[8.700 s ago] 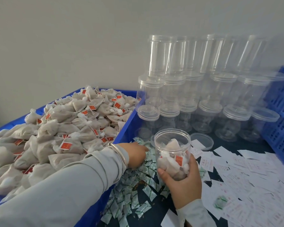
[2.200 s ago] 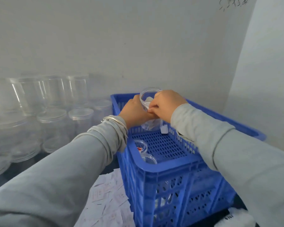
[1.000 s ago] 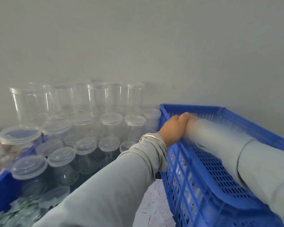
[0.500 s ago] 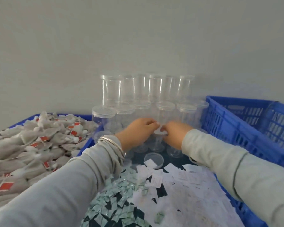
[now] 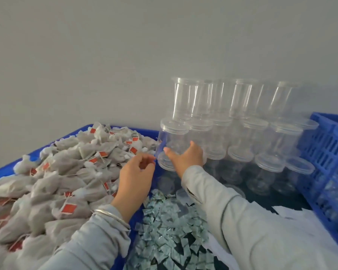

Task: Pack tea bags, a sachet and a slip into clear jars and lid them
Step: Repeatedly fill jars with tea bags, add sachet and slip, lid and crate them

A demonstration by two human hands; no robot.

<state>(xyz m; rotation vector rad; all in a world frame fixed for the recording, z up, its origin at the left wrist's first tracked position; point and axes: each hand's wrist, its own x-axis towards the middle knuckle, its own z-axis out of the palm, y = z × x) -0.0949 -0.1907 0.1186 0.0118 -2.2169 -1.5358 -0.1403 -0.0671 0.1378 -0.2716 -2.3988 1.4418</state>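
Observation:
My right hand (image 5: pixel 185 155) grips an empty clear jar (image 5: pixel 172 141) by its side at the front left of the stack of clear jars (image 5: pixel 240 121); the jar has its lid on and leans left. My left hand (image 5: pixel 137 172) hovers just left of it above the blue bin's edge, fingers loosely curled, holding nothing. A heap of grey tea bags (image 5: pixel 66 172) with red tags fills the blue bin (image 5: pixel 0 172) on the left. Small green-white sachets (image 5: pixel 164 230) lie piled in front, and white slips (image 5: pixel 293 213) lie to their right.
A blue slatted crate (image 5: pixel 332 156) stands on the right with clear jars inside it. A loose clear lid (image 5: pixel 300 165) rests by the crate. A grey wall rises directly behind the jar stack.
The view has swung left from the crate to the tea bags. Both hands were at the jar stack; my right hand now holds one jar and my left has drawn back toward the tea bags.

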